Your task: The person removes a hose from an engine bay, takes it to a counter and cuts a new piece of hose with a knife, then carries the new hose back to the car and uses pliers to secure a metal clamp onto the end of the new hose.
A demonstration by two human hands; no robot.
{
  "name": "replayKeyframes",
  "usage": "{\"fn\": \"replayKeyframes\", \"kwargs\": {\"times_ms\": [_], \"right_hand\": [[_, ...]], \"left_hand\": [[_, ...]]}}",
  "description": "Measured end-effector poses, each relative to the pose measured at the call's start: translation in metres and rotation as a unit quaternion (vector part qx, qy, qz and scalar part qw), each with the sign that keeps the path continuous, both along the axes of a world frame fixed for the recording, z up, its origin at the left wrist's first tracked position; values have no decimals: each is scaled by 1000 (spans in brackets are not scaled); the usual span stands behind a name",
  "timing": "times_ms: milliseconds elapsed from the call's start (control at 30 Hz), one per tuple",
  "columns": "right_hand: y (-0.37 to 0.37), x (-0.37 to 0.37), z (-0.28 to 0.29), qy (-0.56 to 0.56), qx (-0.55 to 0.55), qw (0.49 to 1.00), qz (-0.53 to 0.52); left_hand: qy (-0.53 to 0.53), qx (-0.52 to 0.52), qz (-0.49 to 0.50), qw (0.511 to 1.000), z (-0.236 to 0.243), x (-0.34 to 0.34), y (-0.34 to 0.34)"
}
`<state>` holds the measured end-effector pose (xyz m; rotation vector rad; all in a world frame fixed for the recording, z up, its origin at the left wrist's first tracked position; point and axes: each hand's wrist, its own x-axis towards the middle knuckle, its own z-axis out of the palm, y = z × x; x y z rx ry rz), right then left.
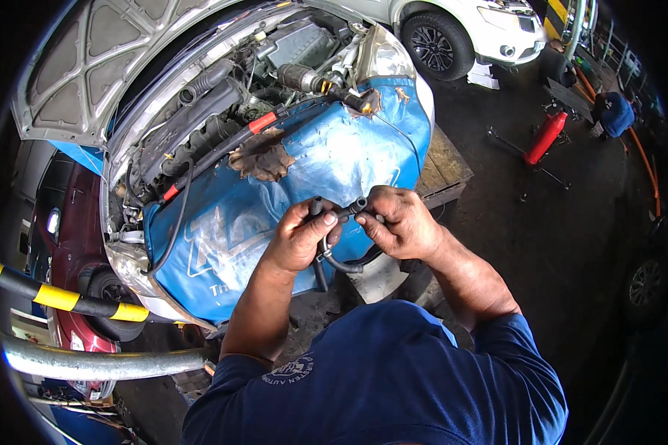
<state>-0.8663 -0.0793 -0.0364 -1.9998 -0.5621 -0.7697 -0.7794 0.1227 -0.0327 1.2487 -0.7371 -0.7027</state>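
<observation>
Between my two hands is a black branched rubber hose (343,265) with several ends hanging below my fingers. My left hand (304,233) is closed around one part of it, thumb on top. With thumb and fingers my right hand (401,222) pinches the hose near a round open end that faces up. Both hands are above a blue fender cover (326,163), which drapes over the front of a car with its hood up. A torn brown patch (263,156) shows on the cover.
Beyond the cover lies the engine bay (237,96), with a black-and-red bar light (226,147) along its front edge. A wooden crate (444,167) stands at right. Further off are a red cylinder (545,139), a white car (467,33) and a crouching person (614,113). Striped and metal rails (104,363) run at left.
</observation>
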Motion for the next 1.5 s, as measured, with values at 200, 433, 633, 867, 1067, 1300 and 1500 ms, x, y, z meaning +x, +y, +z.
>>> {"fn": "replayKeyframes", "kwargs": {"times_ms": [200,433,633,867,1067,1300,1500], "right_hand": [[-1,1,2,-12,-27,1000,-7],[-6,2,0,-35,-21,999,2],[-8,5,15,-56,-95,991,78],[-6,8,5,-9,-11,1000,-21],[-5,5,16,-22,-34,995,87],[-17,5,19,-24,-64,997,37],[-16,2,36,-9,-42,999,4]], "left_hand": [[-335,71,182,922,-2,-15,-4],[-133,26,97,986,-5,-12,-6],[185,-21,-127,974,-7,13,3],[-247,50,183,950,-13,-12,-9],[131,-52,-132,981,-11,19,8],[-299,77,79,948,0,14,7],[-449,77,167,875,0,7,-2]]}}
